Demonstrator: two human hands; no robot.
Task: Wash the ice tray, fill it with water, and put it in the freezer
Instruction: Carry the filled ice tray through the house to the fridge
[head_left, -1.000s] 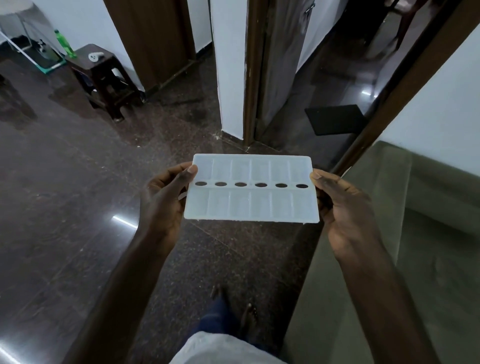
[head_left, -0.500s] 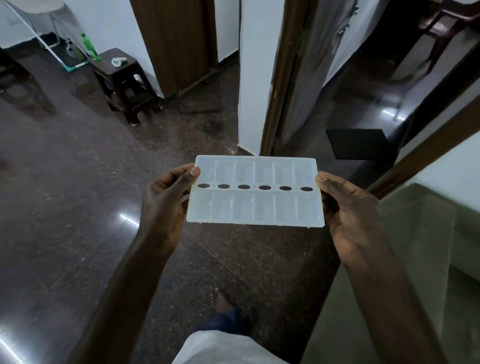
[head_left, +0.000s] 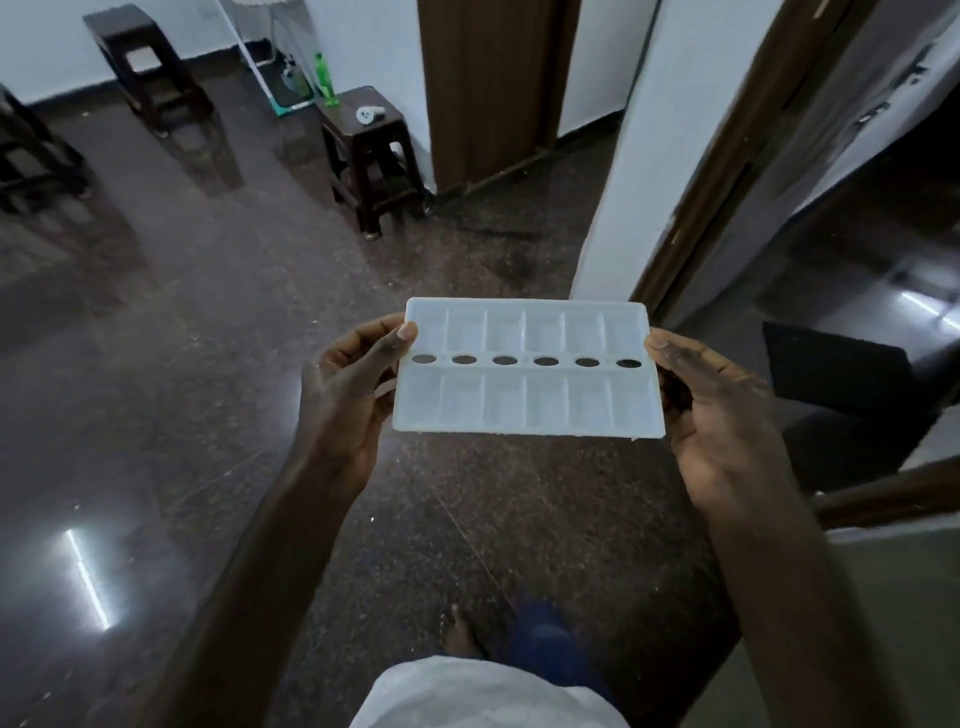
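Note:
A white plastic ice tray (head_left: 527, 400) with two rows of compartments and a middle line of oval holes is held level in front of me, above the dark floor. My left hand (head_left: 345, 395) grips its left short edge, thumb on the top rim and fingers underneath. On the opposite short edge, my right hand (head_left: 722, 415) holds it the same way. Water in the compartments cannot be made out. No sink and no freezer are in view.
A dark polished stone floor (head_left: 182, 389) spreads ahead. A brown stool (head_left: 371, 150) with a green bottle (head_left: 325, 80) behind it stands at the back, another stool (head_left: 150, 67) further left. A white wall corner (head_left: 639, 156), a wooden door frame (head_left: 722, 156) and a black mat (head_left: 836, 369) are at right.
The view has shifted as I walk: the stool, wall corner and doorway have slid to the right. Both hands keep the same hold on the tray.

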